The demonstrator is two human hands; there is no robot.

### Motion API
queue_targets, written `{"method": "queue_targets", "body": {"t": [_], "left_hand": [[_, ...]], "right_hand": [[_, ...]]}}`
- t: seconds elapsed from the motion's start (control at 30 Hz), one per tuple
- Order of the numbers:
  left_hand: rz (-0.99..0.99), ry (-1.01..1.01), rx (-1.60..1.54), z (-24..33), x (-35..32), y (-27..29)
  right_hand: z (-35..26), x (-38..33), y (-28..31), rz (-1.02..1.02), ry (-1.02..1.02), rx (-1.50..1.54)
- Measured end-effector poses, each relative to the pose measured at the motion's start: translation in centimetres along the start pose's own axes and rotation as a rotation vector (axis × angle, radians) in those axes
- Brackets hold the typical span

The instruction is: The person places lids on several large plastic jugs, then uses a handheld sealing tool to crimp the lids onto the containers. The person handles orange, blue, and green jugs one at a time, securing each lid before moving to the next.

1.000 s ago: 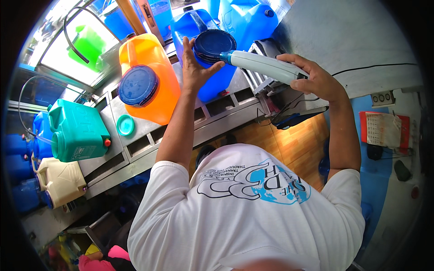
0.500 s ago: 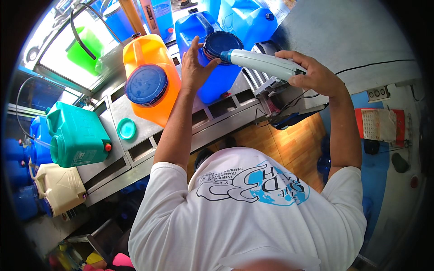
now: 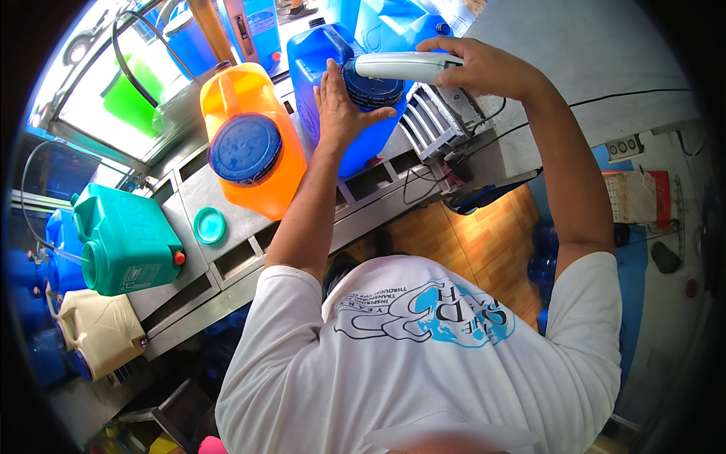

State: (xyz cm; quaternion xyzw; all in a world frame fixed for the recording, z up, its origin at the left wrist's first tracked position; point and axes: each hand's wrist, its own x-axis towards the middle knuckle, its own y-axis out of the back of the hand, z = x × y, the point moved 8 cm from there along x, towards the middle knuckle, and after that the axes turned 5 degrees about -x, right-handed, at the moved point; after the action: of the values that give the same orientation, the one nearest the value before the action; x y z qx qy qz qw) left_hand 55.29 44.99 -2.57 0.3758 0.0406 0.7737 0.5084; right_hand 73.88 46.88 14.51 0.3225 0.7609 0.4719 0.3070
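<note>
A long stainless-steel counter with rectangular slots along its front edge runs diagonally across the view, and the containers stand on it. Largest among them is the blue plastic water jug lying near the far end, its mouth turned toward the person; just beside it on the left is an orange plastic jug of similar shape, closed with a round dark-blue cap. Further left along the counter sit a teal plastic jug and, below it, a cream-coloured plastic jug. A small round teal lid lies flat on the bare steel between the orange and teal jugs. The left hand is pressed against the dark-blue round cap on the blue jug's mouth, fingers spread and curved around its near rim. The right hand is closed around the rear of a white, wand-shaped handheld device (its black cord trails off behind to the right), whose tip rests at the top of that cap.
</note>
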Motion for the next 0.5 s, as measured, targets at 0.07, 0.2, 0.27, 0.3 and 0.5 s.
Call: {"method": "queue_targets", "body": {"t": [0.07, 0.2, 0.27, 0.3, 0.5], "left_hand": [[0.016, 0.03, -0.019, -0.1, -0.1, -0.4], [0.026, 0.069, -0.024, -0.5, -0.1, -0.6], [0.026, 0.074, -0.038, -0.6, 0.0, -0.5], [0.023, 0.077, -0.053, -0.7, 0.0, -0.6], [0.033, 0.029, 0.017, -1.0, 0.0, -0.5]], "right_hand": [[0.0, 0.8, 0.4, 0.051, -0.005, -0.057], [0.0, 1.4, 0.6, 0.036, -0.027, -0.057], [-0.7, 1.3, 0.6, 0.021, 0.014, -0.055], [-0.8, 1.2, 0.6, 0.016, 0.015, -0.052], [0.1, -1.5, 0.5, -0.064, 0.161, 0.025]]}}
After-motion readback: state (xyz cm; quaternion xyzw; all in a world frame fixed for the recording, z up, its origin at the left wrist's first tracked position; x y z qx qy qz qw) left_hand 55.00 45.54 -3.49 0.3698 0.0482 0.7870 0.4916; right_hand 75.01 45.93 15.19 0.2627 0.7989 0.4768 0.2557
